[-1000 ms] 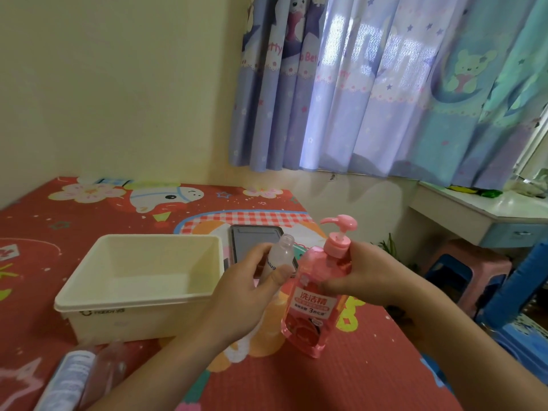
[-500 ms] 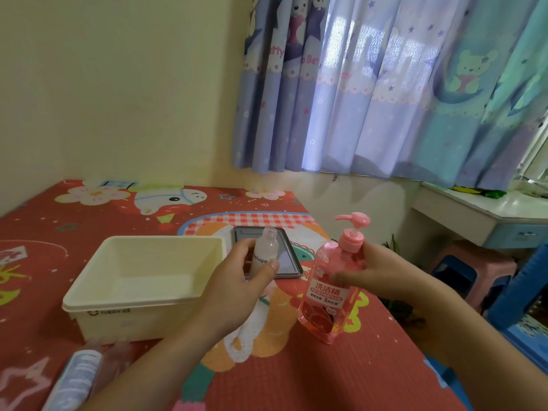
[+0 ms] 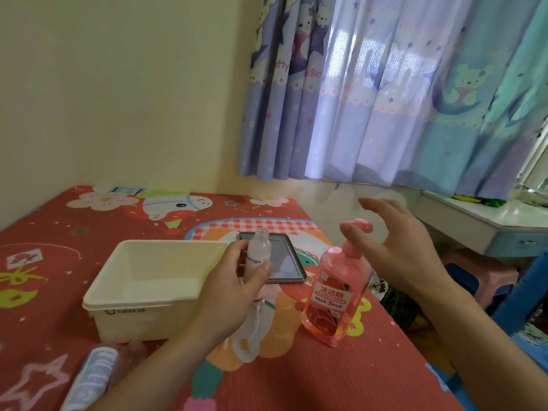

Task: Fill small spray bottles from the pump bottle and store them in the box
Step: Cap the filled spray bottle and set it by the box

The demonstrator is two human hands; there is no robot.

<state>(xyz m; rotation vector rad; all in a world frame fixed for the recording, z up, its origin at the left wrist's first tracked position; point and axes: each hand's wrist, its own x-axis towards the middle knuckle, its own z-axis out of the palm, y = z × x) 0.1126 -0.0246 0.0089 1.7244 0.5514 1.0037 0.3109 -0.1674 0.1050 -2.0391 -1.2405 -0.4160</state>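
Left hand [image 3: 234, 289] grips a small clear spray bottle [image 3: 257, 256], fingers and thumb curled round its lower body; the bottle stands near upright with its neck uppermost and no cap visible on it. This grip matches the earlier frames; the hand has drifted slightly toward 9 o'clock, away from the pump bottle.

Right hand [image 3: 397, 247] has changed. Half a second ago it was wrapped round the neck of the pink pump bottle [image 3: 336, 295]; it is now lifted off, fingers spread and only loosely bent, holding nothing. It hovers at the bottle's 2 o'clock, with the thumb just in front of the pump head [image 3: 360, 225]. Contact between thumb and pump head cannot be told.

The pump bottle stands by itself on the red patterned mat [image 3: 296, 381], leaning a little, pink liquid filling most of it. One second ago it was held tilted above the mat.

The cream box [image 3: 142, 304] sits at 9 o'clock of the left hand, open-topped, nothing visible inside. Position unchanged.

A dark tablet [image 3: 284, 259] lies flat on the mat at 12 o'clock of the left hand, between box and pump bottle, partly hidden by the small bottle.

At 7 o'clock, near the lower frame edge, a white labelled bottle [image 3: 89, 378] lies on its side on the mat with a clear bottle [image 3: 130, 355] beside it; both are blurred.

Patterned curtains [image 3: 385, 90] hang behind, at 1 o'clock
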